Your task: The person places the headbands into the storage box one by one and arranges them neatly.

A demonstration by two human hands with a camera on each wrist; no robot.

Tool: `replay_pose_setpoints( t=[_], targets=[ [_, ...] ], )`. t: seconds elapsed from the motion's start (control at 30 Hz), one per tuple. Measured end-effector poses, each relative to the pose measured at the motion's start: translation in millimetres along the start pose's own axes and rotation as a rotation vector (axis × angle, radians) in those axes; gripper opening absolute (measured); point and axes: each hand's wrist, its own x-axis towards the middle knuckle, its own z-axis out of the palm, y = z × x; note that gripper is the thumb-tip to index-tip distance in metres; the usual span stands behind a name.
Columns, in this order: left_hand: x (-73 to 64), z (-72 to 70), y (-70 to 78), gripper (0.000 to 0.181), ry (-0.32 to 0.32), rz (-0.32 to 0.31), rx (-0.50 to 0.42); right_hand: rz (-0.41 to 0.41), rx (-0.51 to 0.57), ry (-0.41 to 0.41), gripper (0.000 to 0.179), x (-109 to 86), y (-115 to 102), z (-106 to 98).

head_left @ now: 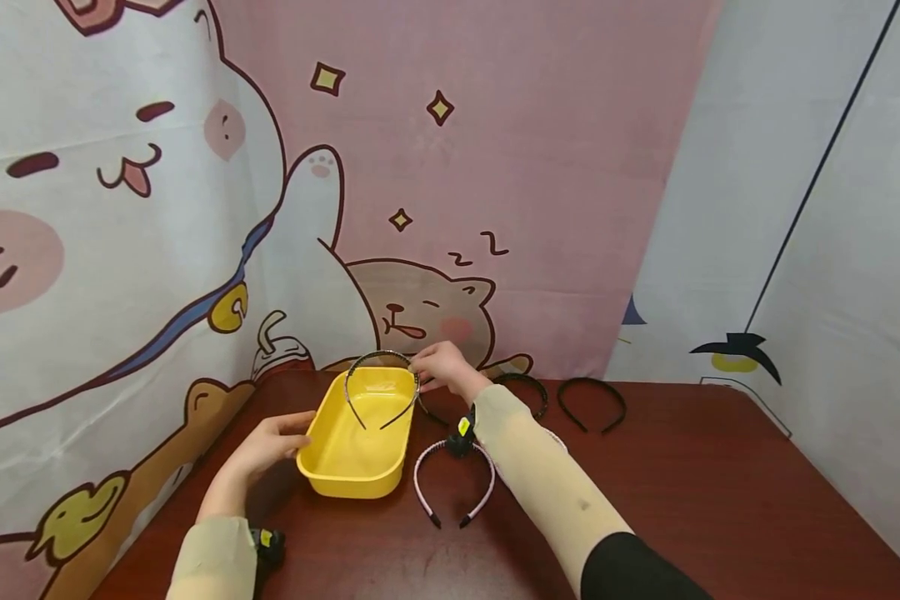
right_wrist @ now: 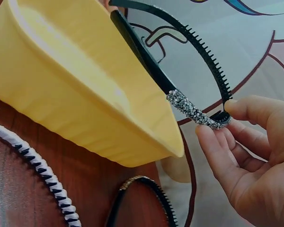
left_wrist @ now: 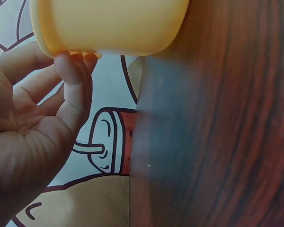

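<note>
Cream fabric sleeves [head_left: 551, 492] stretched over the dark red-brown wooden bench [head_left: 720, 500] from its near side. The left hand [head_left: 264, 450] had its fingers clamped on the left rim of a yellow rectangular plastic tray [head_left: 354, 487]. The right hand [head_left: 446, 368] pinched a black toothed plastic headband with silver glitter [right_wrist: 187, 107] above the tray's far part. Right of the tray lay a pale-pink wrapped headband [head_left: 417, 482].
</note>
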Motion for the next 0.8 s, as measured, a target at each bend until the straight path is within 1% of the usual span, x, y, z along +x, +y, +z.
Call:
replay_pose_setpoints(
  t=[0.17,0.27,0.43,0.67,0.8],
  targets=[
    [-0.3,1.1,-2.9,0.053,-0.015,0.007,-0.003,-0.013,-0.027,0.017,0.022,0.0,7.2,10.6],
    [0.1,1.8,-4.3,0.052,-0.001,-0.004,-0.003,-0.021,-0.049,0.022,0.020,-1.2,9.1,17.2],
    [0.7,1.2,-4.5,0.051,0.009,-0.003,-0.016,-0.032,-0.082,0.027,0.018,-1.9,9.4,27.5],
    [1.0,0.1,-3.1,0.051,0.007,-0.007,-0.028,-0.009,-0.119,0.051,0.013,5.4,9.6,41.3],
    [1.3,-1.0,-2.4,0.050,0.009,-0.003,-0.013,0.004,-0.179,0.082,0.010,6.1,6.7,47.6]
  ],
)
